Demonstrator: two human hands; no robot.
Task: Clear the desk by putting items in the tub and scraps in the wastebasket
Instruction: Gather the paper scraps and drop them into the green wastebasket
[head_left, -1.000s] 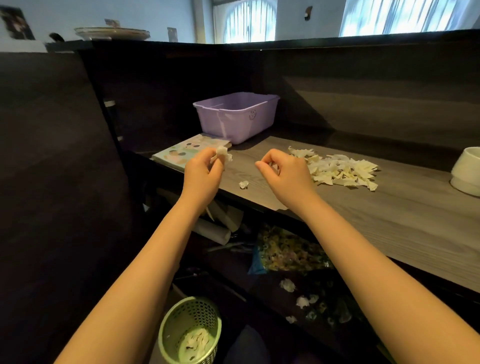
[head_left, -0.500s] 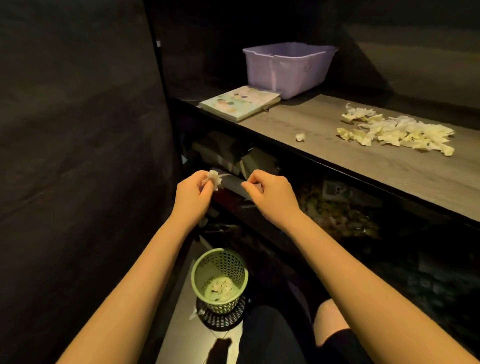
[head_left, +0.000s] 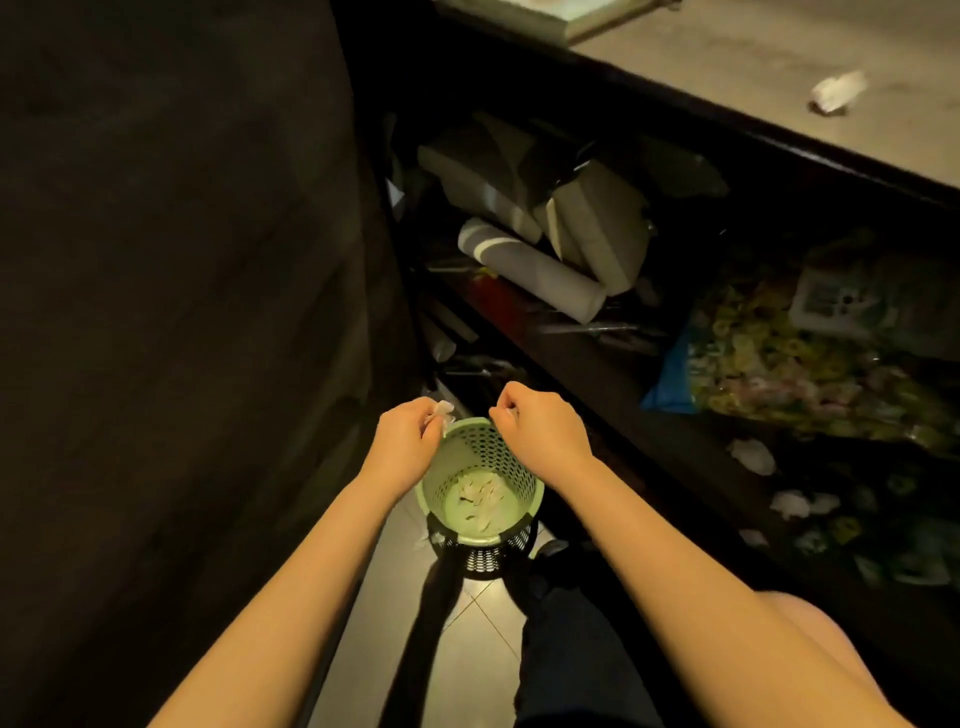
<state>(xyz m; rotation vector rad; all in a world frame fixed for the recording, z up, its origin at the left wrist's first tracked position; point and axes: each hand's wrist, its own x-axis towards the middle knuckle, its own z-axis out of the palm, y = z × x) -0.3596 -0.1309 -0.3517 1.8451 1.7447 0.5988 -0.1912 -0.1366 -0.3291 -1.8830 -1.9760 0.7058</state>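
Note:
A green perforated wastebasket (head_left: 524, 480) stands on the tiled floor below the desk, with several paper scraps (head_left: 480, 498) lying in its bottom. My left hand (head_left: 405, 441) hovers over its left rim and pinches a small white paper scrap (head_left: 442, 413). Over the right rim, my right hand (head_left: 540, 428) pinches another tiny scrap (head_left: 508, 413) in curled fingers. One loose scrap (head_left: 837, 91) lies on the grey desk (head_left: 727, 57) at the top right. The tub is out of view.
A book corner (head_left: 561, 15) shows at the desk's top edge. Under the desk, shelves hold grey rolls and boxes (head_left: 545, 234), a colourful bag (head_left: 805, 374) and stray white scraps (head_left: 753, 457). A dark panel (head_left: 182, 312) walls the left side. My knees are at the bottom right.
Both hands have come down from the desk edge to just above the wastebasket, each still holding its scrap. My view has tilted down, so tub and scrap pile left the frame.

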